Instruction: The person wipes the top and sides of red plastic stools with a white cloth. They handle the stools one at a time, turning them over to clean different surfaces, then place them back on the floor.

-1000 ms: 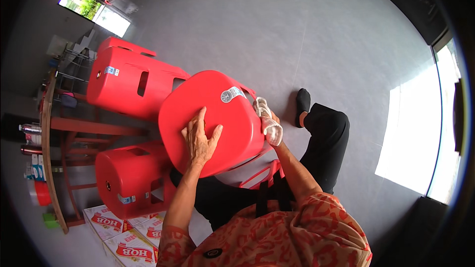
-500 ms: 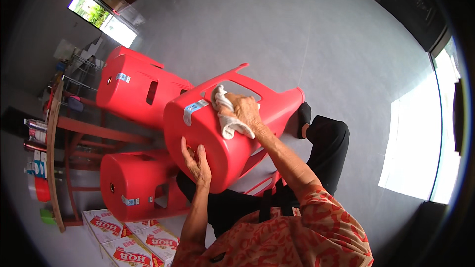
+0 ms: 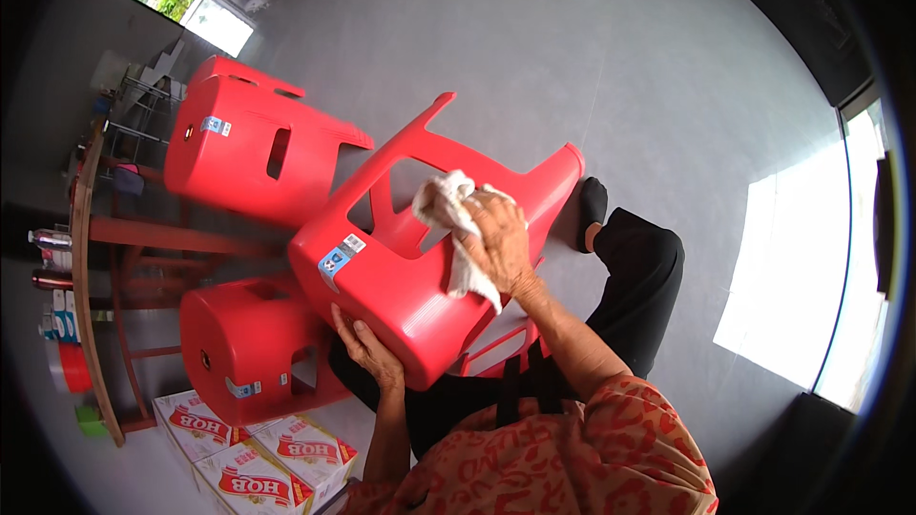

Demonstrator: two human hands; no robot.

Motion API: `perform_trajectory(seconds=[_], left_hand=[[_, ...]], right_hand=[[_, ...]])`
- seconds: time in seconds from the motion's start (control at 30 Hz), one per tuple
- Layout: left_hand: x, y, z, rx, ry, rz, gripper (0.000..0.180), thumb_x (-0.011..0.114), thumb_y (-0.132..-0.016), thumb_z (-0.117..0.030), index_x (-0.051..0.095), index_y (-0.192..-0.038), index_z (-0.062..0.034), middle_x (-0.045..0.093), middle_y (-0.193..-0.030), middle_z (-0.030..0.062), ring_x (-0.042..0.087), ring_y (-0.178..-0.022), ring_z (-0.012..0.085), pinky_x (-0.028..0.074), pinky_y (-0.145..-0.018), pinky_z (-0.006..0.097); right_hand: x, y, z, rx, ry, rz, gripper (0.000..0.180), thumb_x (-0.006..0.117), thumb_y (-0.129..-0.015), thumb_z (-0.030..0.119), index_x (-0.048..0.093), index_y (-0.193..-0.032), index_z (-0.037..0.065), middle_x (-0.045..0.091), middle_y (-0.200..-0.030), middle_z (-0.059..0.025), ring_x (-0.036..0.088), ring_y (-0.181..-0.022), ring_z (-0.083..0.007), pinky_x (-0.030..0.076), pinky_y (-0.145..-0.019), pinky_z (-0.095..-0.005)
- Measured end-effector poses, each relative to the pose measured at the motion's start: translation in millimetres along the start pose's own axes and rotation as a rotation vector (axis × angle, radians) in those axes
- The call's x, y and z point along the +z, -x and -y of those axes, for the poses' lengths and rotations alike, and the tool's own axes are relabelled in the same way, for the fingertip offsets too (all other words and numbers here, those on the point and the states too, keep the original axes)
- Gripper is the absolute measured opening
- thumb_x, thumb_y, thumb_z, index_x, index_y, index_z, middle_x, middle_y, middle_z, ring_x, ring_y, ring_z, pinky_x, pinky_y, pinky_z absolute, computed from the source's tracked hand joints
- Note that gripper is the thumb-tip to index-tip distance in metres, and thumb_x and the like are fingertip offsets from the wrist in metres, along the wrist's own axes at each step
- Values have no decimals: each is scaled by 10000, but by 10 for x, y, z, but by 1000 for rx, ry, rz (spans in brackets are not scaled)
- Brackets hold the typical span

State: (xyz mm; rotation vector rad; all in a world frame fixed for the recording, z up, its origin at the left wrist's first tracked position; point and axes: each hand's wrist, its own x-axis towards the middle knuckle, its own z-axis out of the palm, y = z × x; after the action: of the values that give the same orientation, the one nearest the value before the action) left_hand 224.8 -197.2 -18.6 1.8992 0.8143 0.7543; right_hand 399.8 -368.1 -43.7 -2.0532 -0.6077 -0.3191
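Note:
A red plastic stool (image 3: 377,272) lies tilted across my lap, its seat toward the left and its legs toward the upper right. My left hand (image 3: 374,360) holds the seat from its lower left edge, some of the fingers partly hidden against it. In my right hand (image 3: 503,246) is a crumpled white cloth (image 3: 447,202), pressed on the stool's side panel beside a cut-out opening. A blue-and-white sticker (image 3: 336,260) is on the stool near the seat edge.
Two more red stools lie on their sides at the left, one farther off (image 3: 250,148) and one nearer (image 3: 229,348). White-and-red cartons (image 3: 250,472) stand at the lower left. A wooden table (image 3: 88,257) with bottles and packs is at the far left; grey floor (image 3: 496,48) stretches ahead.
The stool has turned, showing more of its side panel and less of its seat face. My left hand has slid lower along the seat edge; my right hand has moved the cloth slightly right.

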Motion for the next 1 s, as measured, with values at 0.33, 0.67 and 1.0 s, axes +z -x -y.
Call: perform_trajectory(seconds=[0.33, 0.67, 1.0], left_hand=[[93, -28, -96, 11, -3, -16, 518, 400, -1021, -282, 338, -1453, -1, 404, -1457, 184, 432, -1292, 268, 335, -1068, 360], [130, -55, -183, -50, -23, -41, 533, 418, -1011, -330, 335, -1468, -67, 512, -1322, 194, 550, -1063, 268, 446, -922, 367], [161, -57, -185, -21, 18, -6, 528, 415, -1013, -321, 342, -1466, -59, 418, -1433, 189, 474, -1227, 265, 387, -1009, 373]], right_hand=[[92, -159, -1211, 286, 206, -175, 394, 559, -882, 353, 607, -1160, 77, 568, -1207, -142, 508, -1130, -344, 396, -946, -459], [36, 238, 144, 169, -10, -174, 511, 579, -849, 321, 517, -1284, 62, 457, -1315, -188, 415, -1207, -403, 296, -1034, -530], [111, 227, -473, 217, -6, -275, 493, 568, -858, 353, 531, -1268, 81, 504, -1284, -152, 455, -1195, -347, 323, -987, -471]])
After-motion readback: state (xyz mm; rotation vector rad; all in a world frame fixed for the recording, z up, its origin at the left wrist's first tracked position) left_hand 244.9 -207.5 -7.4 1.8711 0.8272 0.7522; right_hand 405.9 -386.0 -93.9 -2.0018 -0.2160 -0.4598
